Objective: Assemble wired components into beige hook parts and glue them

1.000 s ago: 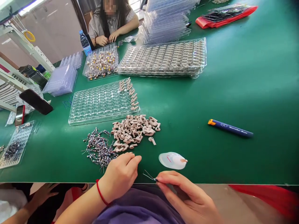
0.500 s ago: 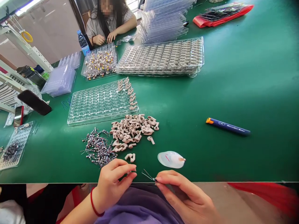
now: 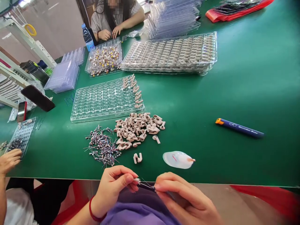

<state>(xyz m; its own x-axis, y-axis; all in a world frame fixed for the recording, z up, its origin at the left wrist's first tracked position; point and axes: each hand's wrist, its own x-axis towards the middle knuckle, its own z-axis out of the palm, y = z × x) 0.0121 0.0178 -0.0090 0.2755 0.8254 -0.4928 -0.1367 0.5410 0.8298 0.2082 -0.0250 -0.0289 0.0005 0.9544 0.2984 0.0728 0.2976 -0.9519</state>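
My left hand (image 3: pixel 115 185) is closed in a pinch on a small pale earbud shell (image 3: pixel 137 180), most of it hidden by the fingers. Facing it, my right hand (image 3: pixel 180 195) pinches a small wired component (image 3: pixel 153 187), its thin wires (image 3: pixel 145 184) pointing left and reaching the shell's end. Whether the wires enter the shell I cannot tell. Beyond the hands lie two loose shells (image 3: pixel 137 158), a heap of beige earbud shells (image 3: pixel 133 126) and a pile of wired components (image 3: pixel 103 145). A translucent white dish (image 3: pixel 177 160) with a brownish tip rests right of them.
A clear tray (image 3: pixel 98 100) holds several shells at its right side; filled trays (image 3: pixel 171 54) stand behind. A blue lighter (image 3: pixel 240 127) lies right. At left are a phone (image 3: pixel 37 97) and another person's hand (image 3: pixel 10 161) by a tray. A person (image 3: pixel 117 18) sits opposite.
The shell now shows in my left fingertips, and the hands have come closer, bringing the wires to it. Another person's hand has entered at left. The view has shifted slightly.
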